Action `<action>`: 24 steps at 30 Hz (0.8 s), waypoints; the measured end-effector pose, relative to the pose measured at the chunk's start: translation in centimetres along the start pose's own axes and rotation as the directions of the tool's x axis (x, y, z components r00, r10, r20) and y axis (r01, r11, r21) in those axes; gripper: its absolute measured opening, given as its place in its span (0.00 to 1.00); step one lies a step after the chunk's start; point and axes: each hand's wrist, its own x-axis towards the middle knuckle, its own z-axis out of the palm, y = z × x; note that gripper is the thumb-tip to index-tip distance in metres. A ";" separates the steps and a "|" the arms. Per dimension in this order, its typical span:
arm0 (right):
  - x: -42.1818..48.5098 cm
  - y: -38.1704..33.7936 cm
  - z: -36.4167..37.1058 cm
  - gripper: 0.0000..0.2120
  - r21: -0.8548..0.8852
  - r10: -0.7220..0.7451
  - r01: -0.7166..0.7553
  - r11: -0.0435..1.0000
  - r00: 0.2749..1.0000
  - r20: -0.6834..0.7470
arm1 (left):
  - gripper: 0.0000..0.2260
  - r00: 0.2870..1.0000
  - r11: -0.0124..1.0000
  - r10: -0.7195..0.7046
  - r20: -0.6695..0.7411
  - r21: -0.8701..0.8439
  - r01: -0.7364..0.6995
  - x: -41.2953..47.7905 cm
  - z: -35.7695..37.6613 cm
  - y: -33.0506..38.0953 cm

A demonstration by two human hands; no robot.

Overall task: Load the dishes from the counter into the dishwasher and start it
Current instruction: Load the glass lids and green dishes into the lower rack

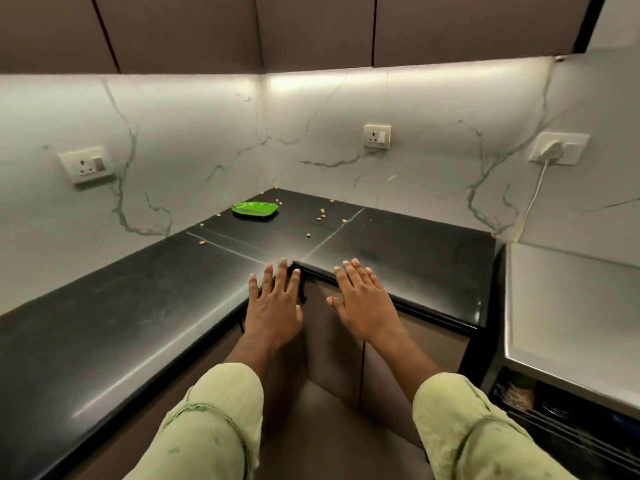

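A green leaf-shaped plate (255, 209) lies far back in the corner of the black L-shaped counter (121, 306). My left hand (275, 303) and my right hand (362, 303) are stretched out flat, fingers straight, over the counter's inner corner edge. Neither hand holds anything. Both are well short of the plate. At the lower right, a dark opening (554, 420) below a white surface shows a wire rack with some items in it; I cannot tell whether it is the dishwasher.
Small yellowish crumbs (322, 214) are scattered on the counter around the plate. Wall sockets (86, 164) sit on the marble backsplash; a white plug and cord (550, 152) hangs at the right. Brown cabinet doors (346, 341) stand under the counter, with overhead cabinets above.
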 end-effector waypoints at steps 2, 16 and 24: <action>1.9 -1.3 0.4 0.31 0.006 0.017 -0.017 1.000 1.000 -0.013 | 0.33 1.000 1.000 0.006 -0.003 0.016 -0.006 1.0 0.0 -2.5; 12.2 -4.9 4.6 0.31 0.031 -0.004 0.003 1.000 1.000 0.029 | 0.33 1.000 1.000 -0.003 0.027 -0.007 0.004 8.1 2.8 -10.2; 21.1 -3.6 9.9 0.31 0.097 -0.054 0.051 0.994 0.998 0.021 | 0.33 0.994 0.997 -0.079 0.073 0.020 0.078 15.5 5.3 -13.7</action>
